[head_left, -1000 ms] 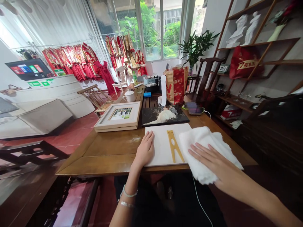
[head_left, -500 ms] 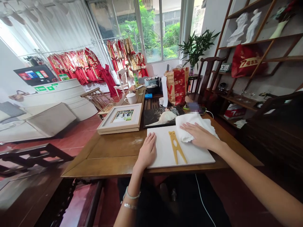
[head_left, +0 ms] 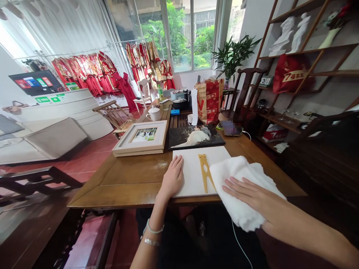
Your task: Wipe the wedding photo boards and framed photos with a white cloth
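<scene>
Left hand: the hand (head_left: pixel 173 177) lies flat on the left edge of the board, just below mid-frame; its grip is unclosed, fingers straight and side by side.
Right hand: the hand (head_left: pixel 249 196) is spread over the cloth at lower right; its grip is loose, fingers stretched out, not clamped round anything.
Cloth: white (head_left: pixel 242 168), right of centre, covering the board's right side and hanging past the desk's near edge.
Board: white (head_left: pixel 190 172), lower centre, on the desk (head_left: pixel 129 175).
Yellow piece: two-legged (head_left: pixel 202 161), flat on the board between the hands, its right leg meeting the cloth.
Print: dark (head_left: pixel 193 138), just beyond the board, mid-frame.
Frame: pale (head_left: pixel 158 142), left of the print.
Cup: white (head_left: pixel 153 114), behind the frame.
Bag: red and tan (head_left: pixel 210 102), upright, upper centre-right.
</scene>
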`<state>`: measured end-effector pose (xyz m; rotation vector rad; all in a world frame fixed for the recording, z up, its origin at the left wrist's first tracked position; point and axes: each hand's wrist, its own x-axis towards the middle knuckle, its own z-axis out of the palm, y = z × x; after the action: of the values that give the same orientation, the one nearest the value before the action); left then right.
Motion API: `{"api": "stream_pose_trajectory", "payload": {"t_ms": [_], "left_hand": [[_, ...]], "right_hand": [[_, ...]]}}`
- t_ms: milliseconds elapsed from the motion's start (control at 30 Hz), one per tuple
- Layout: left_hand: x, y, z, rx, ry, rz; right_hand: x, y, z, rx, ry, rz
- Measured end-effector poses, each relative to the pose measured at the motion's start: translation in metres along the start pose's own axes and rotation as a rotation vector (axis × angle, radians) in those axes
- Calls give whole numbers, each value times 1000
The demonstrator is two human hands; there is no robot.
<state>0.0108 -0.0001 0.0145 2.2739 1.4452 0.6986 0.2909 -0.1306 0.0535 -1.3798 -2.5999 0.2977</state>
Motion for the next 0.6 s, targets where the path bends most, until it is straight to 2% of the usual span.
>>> {"api": "stream_pose_trajectory", "payload": {"t_ms": [67,133,367,500,600], "left_hand": [[0,-1,0,-1,1,4],[0,-1,0,-6,4,11],[0,-3,-1,-7,0,25],[0,-3,0,-11,4,16],[0,-2,0,-12,5,11]], "right_hand": [[-1,6,-8,85,-45,43],[12,18,-14,130,-60,105],[109,70,-11,55,59,165],[144,76,-5,32,128,209],[148,67,-2,16,160,217]]}}
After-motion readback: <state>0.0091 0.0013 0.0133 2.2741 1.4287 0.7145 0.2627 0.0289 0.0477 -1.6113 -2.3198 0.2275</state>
